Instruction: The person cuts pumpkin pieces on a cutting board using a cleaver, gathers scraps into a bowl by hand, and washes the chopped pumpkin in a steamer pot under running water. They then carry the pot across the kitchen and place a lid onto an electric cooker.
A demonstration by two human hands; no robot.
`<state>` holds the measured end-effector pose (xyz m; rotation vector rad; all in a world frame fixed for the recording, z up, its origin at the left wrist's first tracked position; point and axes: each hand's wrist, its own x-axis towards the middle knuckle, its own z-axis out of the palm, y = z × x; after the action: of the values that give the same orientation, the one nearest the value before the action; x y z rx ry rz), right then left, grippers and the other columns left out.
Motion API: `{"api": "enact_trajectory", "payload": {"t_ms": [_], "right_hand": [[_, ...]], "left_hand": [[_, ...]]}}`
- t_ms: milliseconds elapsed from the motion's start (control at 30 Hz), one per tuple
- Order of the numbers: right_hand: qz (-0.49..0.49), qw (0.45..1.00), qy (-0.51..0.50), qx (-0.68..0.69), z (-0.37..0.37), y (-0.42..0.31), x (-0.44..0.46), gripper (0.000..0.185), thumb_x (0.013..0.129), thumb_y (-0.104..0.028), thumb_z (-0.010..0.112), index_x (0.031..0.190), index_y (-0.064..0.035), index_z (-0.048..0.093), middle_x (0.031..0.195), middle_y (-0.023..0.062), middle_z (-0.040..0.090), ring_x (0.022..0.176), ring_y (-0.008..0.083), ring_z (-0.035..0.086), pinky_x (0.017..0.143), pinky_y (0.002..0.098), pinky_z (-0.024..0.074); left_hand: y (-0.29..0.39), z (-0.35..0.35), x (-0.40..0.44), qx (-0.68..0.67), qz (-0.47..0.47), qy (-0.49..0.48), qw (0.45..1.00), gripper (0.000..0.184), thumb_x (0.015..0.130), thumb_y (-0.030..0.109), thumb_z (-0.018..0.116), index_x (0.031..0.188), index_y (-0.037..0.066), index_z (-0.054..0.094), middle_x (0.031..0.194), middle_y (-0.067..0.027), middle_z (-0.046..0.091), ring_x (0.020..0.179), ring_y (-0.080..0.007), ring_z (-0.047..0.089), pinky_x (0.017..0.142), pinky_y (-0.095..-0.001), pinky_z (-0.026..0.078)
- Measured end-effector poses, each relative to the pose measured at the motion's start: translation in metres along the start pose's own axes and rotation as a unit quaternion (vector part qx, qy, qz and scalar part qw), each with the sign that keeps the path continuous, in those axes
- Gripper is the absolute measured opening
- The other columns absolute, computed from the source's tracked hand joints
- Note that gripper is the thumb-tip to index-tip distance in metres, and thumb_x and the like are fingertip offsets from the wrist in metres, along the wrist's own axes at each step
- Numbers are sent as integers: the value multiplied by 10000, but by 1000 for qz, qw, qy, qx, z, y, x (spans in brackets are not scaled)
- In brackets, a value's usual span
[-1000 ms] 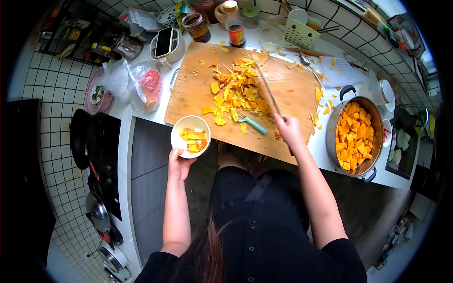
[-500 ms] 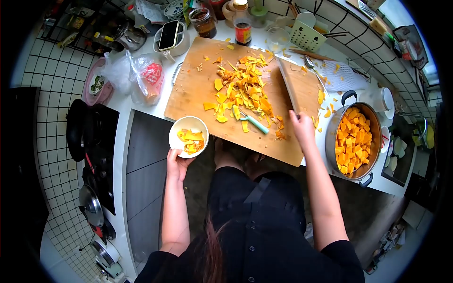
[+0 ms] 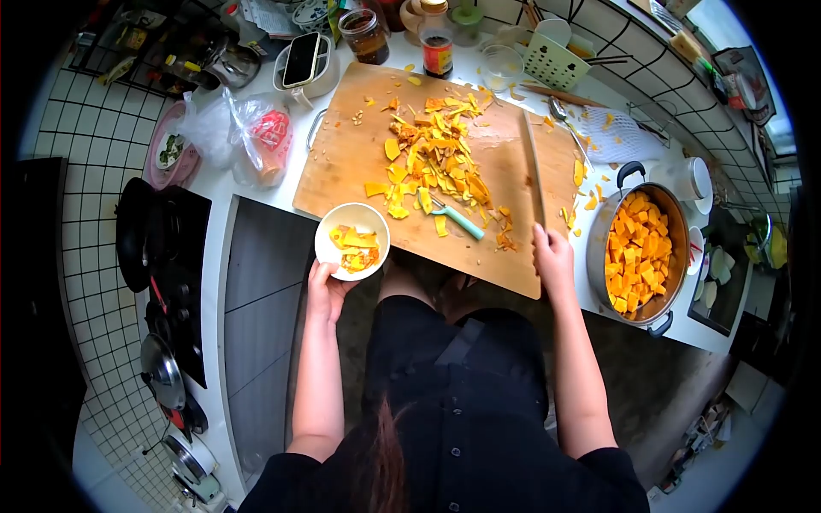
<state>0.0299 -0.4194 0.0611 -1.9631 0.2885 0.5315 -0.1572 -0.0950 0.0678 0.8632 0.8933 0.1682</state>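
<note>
In my left hand (image 3: 329,291) is a white bowl (image 3: 374,219) with some orange-yellow peels in it, held off the front edge of the wooden cutting board (image 3: 346,162). My right hand (image 3: 554,256) is closed round the handle of a knife (image 3: 534,167), whose long blade points away from me over the right part of the board. A heap of pumpkin peels (image 3: 436,150) lies mid-board, left of the blade. Near the heap's front rests a peeler (image 3: 462,222) with a pale green handle. Scraps and seeds are scattered about the board.
A large pot (image 3: 601,256) of orange pumpkin cubes stands right of the board. Behind the board are a phone (image 3: 303,60) on a container, jars (image 3: 364,38) and a green utensil holder (image 3: 556,61). Plastic bags (image 3: 256,141) sit at left, near the stove (image 3: 184,282).
The bowl in my left hand has moved a little right and up, nearer the board. My right hand has shifted slightly right and nearer me, and the knife blade now stands more upright in view.
</note>
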Motion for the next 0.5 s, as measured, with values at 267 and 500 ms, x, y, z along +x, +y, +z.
{"api": "enact_trajectory", "payload": {"t_ms": [267,500], "right_hand": [[56,995,79,19,24,45,-54,370,911,-298,536,671,-23,480,497,-12,398,422,77,386,406,259,318],[-11,999,23,39,106,5,-42,373,910,-326,527,686,-28,512,511,-6,433,425,76,409,400,248,331]], "left_hand": [[22,-4,15,29,-14,-40,999,470,776,131,483,1221,3,404,1121,-167,555,961,-272,614,755,-385,560],[65,-27,18,52,-20,-58,997,505,760,112,466,1246,-3,387,1109,-166,557,941,-257,624,747,-368,562]]}}
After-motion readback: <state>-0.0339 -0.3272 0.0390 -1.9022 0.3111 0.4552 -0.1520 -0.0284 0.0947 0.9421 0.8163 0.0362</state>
